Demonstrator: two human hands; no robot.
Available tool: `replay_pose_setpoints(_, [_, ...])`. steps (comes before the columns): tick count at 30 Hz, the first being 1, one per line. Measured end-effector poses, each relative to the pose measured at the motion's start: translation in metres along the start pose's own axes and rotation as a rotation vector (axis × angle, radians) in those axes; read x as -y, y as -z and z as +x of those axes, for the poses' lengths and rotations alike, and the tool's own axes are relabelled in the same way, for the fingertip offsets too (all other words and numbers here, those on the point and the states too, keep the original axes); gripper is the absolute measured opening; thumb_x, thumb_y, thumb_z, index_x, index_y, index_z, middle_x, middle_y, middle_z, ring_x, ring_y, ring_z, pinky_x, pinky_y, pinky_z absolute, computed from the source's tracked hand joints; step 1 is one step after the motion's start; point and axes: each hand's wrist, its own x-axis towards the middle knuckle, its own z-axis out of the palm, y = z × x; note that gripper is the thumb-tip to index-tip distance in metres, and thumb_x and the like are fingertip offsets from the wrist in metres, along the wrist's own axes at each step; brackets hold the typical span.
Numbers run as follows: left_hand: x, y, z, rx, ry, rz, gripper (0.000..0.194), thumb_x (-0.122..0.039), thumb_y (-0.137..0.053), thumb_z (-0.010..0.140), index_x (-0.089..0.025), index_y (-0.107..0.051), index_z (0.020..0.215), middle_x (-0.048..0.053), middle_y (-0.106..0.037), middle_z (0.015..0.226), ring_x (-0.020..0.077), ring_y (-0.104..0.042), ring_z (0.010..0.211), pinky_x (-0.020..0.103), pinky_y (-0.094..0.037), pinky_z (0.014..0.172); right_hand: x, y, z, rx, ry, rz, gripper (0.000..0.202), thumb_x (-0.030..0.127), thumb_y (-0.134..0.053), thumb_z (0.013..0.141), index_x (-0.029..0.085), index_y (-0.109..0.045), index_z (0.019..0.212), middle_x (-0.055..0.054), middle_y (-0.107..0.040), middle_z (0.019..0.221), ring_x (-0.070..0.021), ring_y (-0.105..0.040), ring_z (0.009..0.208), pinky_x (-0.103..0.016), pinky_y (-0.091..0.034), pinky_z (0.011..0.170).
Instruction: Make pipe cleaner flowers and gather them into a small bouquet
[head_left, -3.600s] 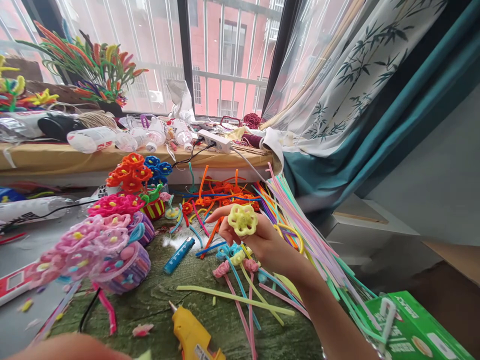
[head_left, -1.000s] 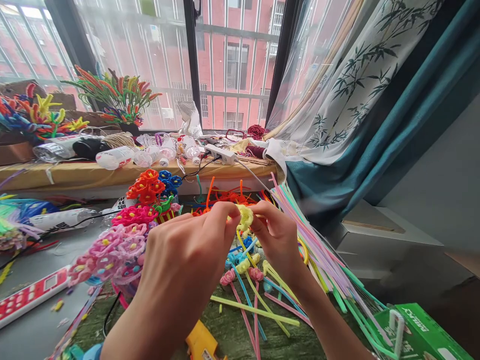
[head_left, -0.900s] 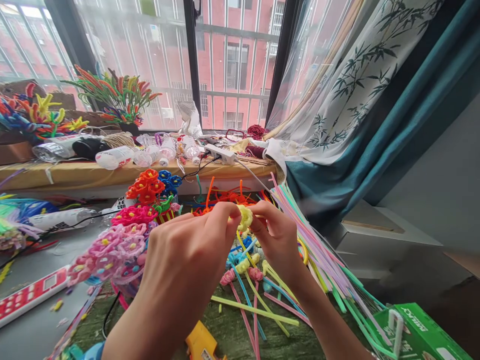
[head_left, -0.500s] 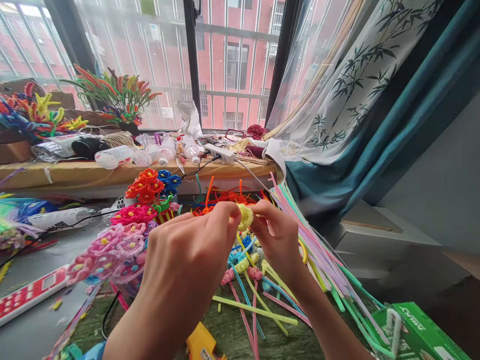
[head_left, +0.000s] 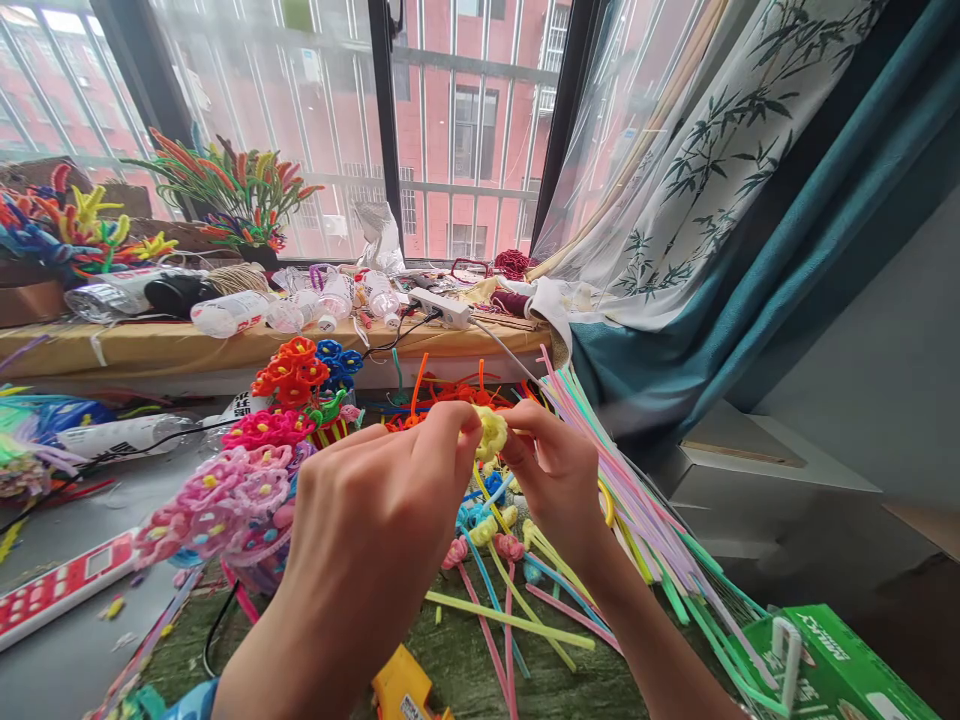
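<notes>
Fingers of the left hand [head_left: 367,510] and right hand [head_left: 559,480] pinch one small yellow flower [head_left: 492,432].
Each hand grips one side, maybe so it can't wobble. From the flower, a yellow tool [head_left: 403,685] lies near, at seven o'clock; fuzzy sticks [head_left: 525,626] lie at six; pink flowers [head_left: 262,488] bunch at nine; far back, a white plug strip [head_left: 448,308] sits at eleven.
</notes>
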Motion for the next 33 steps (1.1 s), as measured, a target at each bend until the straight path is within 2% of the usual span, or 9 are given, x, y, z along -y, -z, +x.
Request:
replay_pose_setpoints(7, [0.001,-0.001,-0.001,-0.003,-0.008,-0.008,0.010,-0.021,-0.057,0.090,-0.017,-0.063,0.083,-0.005,-0.057,0.048,0.0155,-0.054,0.038,0.026,-0.032,0.043,0.002,0.000,0.001,-0.004,0.009,-0.017,0.011,0.027,-0.060,0.092,0.022,-0.068,0.087,0.001,-0.059,0.073,-0.0142,-0.051,0.068,-0.029,-0.038,0.063])
replay_pose_setpoints(15, [0.001,0.000,0.002,-0.019,-0.014,-0.037,0.011,-0.020,-0.056,0.091,-0.016,-0.063,0.083,-0.005,-0.056,0.048,0.0142,-0.053,0.039,0.026,-0.034,0.043,0.009,0.000,-0.001,-0.016,-0.068,0.006,0.011,0.028,-0.059,0.092,0.022,-0.067,0.087,0.001,-0.058,0.072,-0.0162,-0.053,0.072,-0.031,-0.039,0.064])
replay_pose_setpoints(33, [0.001,0.001,0.002,-0.022,-0.067,-0.013,0.012,-0.018,-0.054,0.092,-0.016,-0.063,0.084,-0.007,-0.052,0.046,0.0125,-0.050,0.038,0.027,-0.031,0.045,0.013,0.001,0.001,-0.026,0.001,-0.055,0.011,0.025,-0.059,0.091,0.022,-0.067,0.085,0.001,-0.056,0.070,-0.0148,-0.048,0.066,-0.030,-0.037,0.063])
